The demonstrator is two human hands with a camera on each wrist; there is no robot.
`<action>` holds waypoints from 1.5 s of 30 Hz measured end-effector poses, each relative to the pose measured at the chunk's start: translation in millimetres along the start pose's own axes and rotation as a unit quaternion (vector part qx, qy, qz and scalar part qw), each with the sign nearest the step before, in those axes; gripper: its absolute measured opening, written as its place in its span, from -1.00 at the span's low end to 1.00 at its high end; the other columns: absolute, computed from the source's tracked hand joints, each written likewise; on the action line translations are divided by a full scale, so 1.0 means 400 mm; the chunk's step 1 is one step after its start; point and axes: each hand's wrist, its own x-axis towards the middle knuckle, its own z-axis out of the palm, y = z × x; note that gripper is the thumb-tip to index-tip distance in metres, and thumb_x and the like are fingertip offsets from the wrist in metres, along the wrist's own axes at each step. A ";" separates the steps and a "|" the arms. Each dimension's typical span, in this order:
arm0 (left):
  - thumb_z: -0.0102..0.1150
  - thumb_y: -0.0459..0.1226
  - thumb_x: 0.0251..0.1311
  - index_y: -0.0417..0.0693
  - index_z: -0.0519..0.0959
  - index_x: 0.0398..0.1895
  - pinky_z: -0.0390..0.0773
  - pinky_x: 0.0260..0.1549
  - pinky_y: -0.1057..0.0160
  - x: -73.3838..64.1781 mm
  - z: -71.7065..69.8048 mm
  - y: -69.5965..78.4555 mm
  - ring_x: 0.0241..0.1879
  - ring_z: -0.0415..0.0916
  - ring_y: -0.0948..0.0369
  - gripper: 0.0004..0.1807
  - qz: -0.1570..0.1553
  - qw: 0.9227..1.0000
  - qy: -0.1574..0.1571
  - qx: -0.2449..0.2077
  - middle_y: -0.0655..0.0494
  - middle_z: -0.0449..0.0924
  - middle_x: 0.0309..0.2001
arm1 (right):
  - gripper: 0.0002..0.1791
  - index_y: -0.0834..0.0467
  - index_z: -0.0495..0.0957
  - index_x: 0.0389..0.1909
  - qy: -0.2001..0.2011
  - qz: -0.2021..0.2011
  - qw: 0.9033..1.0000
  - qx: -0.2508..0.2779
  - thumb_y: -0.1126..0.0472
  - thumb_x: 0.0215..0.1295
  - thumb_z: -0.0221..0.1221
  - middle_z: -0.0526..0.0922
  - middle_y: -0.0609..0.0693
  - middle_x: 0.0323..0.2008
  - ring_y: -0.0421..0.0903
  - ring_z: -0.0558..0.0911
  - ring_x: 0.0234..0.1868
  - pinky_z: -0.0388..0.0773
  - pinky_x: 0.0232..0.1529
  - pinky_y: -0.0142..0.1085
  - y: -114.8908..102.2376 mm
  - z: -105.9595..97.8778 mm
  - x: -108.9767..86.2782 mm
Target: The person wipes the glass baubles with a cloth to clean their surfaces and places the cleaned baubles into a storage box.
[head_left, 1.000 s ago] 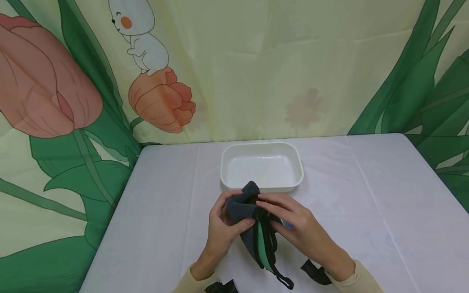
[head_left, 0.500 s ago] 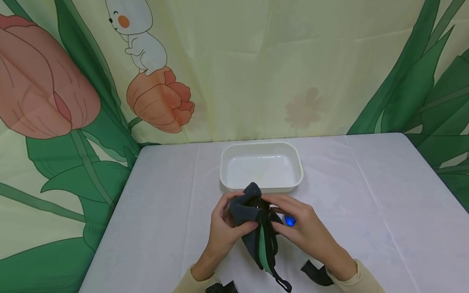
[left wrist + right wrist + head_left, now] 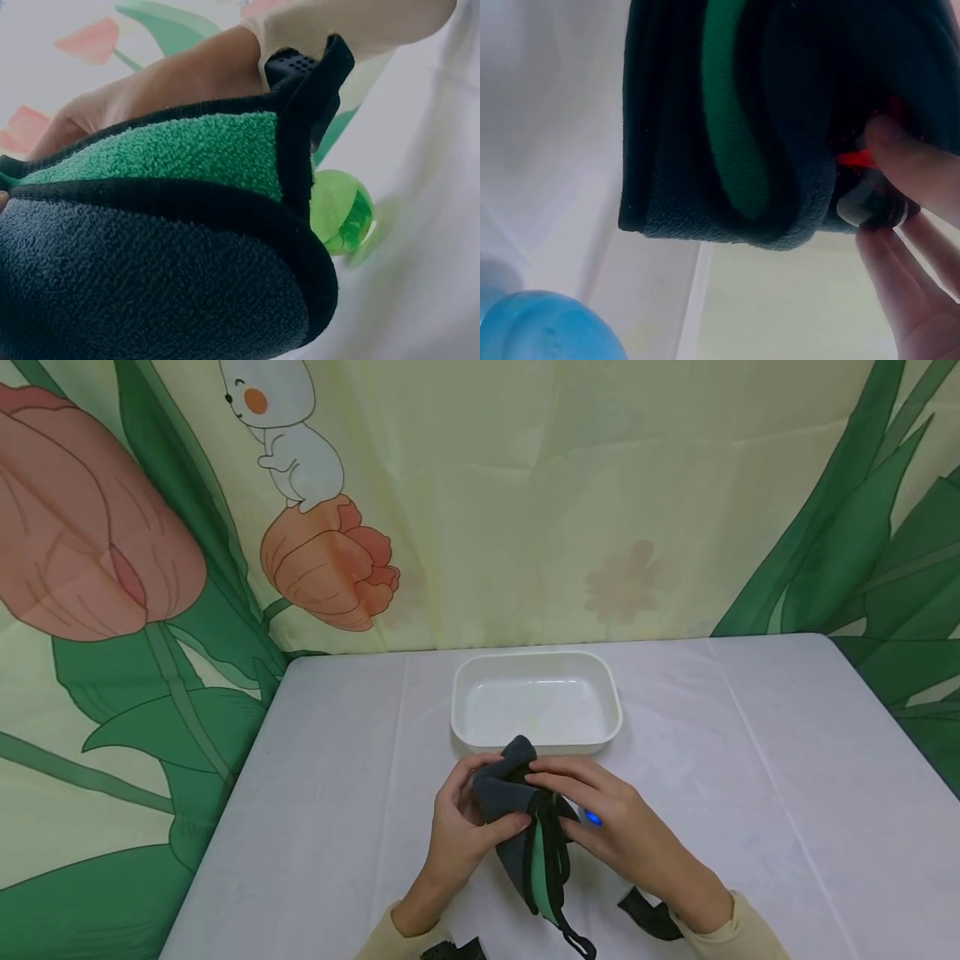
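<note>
A dark grey-blue towel [image 3: 513,852] with green inner pile, black edging and a loop is folded between both hands above the table. My left hand [image 3: 461,835] grips its left side, thumb over the near edge. My right hand [image 3: 611,822] pinches its right side, with index and middle fingertips at the upper fold. In the right wrist view, fingertips touch a glossy, rounded, clear-looking thing [image 3: 862,202] with red in it, partly wrapped in the towel; its kind is unclear. A blue ball [image 3: 592,817] shows behind my right hand, and a clear green ball [image 3: 341,211] behind the towel.
A white rectangular tray [image 3: 537,748] stands on the white-covered table [image 3: 352,760] just beyond the hands. A printed curtain [image 3: 487,527] hangs behind the table. Black straps [image 3: 648,917] are on the wrists.
The right fingers lifted half a second ago, baring a dark shiny thing in the fold and more of the blue ball. Now they are back down over it. The towel has shifted slightly right.
</note>
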 end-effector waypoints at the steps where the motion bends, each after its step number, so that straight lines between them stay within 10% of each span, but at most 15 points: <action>1: 0.41 -0.47 0.04 -0.30 0.36 0.22 0.55 0.16 0.21 0.000 0.000 0.000 0.18 0.51 0.03 -0.35 -0.001 1.000 0.000 -0.001 -0.26 0.50 0.18 | -0.31 0.14 0.53 0.22 0.000 -0.002 1.000 0.000 0.56 -0.03 0.30 0.54 0.05 0.20 -0.05 0.55 0.20 0.39 0.21 -0.58 0.000 0.000 0.001; 13: 0.44 -0.45 0.03 -0.27 0.34 0.23 0.55 0.17 0.21 0.000 -0.002 0.005 0.15 0.54 0.07 -0.32 0.012 1.000 -0.025 0.007 -0.27 0.49 0.20 | -0.33 0.18 0.50 0.25 -0.007 0.103 0.991 0.083 0.54 0.06 0.35 0.60 0.00 0.17 -0.08 0.64 0.11 0.66 0.00 -0.28 -0.009 -0.010 0.001; 23: 0.45 -0.47 0.00 -0.30 0.36 0.21 0.56 0.15 0.21 0.004 0.001 0.013 0.14 0.55 0.08 -0.33 0.021 1.000 -0.003 0.013 -0.28 0.50 0.19 | -0.29 0.15 0.45 0.32 -0.012 0.066 0.998 0.010 0.35 0.10 0.43 0.57 0.01 0.20 -0.06 0.66 0.09 0.51 0.12 -0.53 -0.004 -0.007 -0.002; 29: 0.44 -0.48 0.00 -0.31 0.36 0.22 0.55 0.16 0.20 0.007 0.000 0.015 0.17 0.52 0.05 -0.32 0.023 1.000 -0.003 0.006 -0.27 0.50 0.19 | -0.48 0.14 0.50 0.28 0.003 0.008 1.000 0.006 -0.05 0.44 0.05 0.53 0.03 0.26 -0.05 0.54 0.24 0.39 0.25 -0.53 -0.004 -0.009 0.000; 37: 0.44 -0.48 0.01 -0.32 0.35 0.23 0.56 0.16 0.20 0.005 0.000 0.012 0.17 0.51 0.06 -0.32 0.031 0.999 -0.010 0.001 -0.30 0.48 0.19 | -0.56 0.19 0.58 0.18 0.019 -0.032 0.999 0.007 0.02 0.49 0.03 0.57 0.07 0.20 -0.03 0.54 0.21 0.40 0.24 -0.53 -0.007 -0.008 0.003; 45: 0.44 -0.46 0.02 -0.32 0.35 0.22 0.56 0.15 0.21 0.001 0.002 0.010 0.16 0.53 0.10 -0.33 0.046 0.999 -0.013 0.017 -0.32 0.47 0.20 | -0.30 0.15 0.55 0.23 0.021 0.103 0.992 0.064 0.56 -0.01 0.40 0.58 -0.01 0.18 -0.09 0.66 0.09 0.61 0.01 -0.45 -0.030 -0.006 -0.001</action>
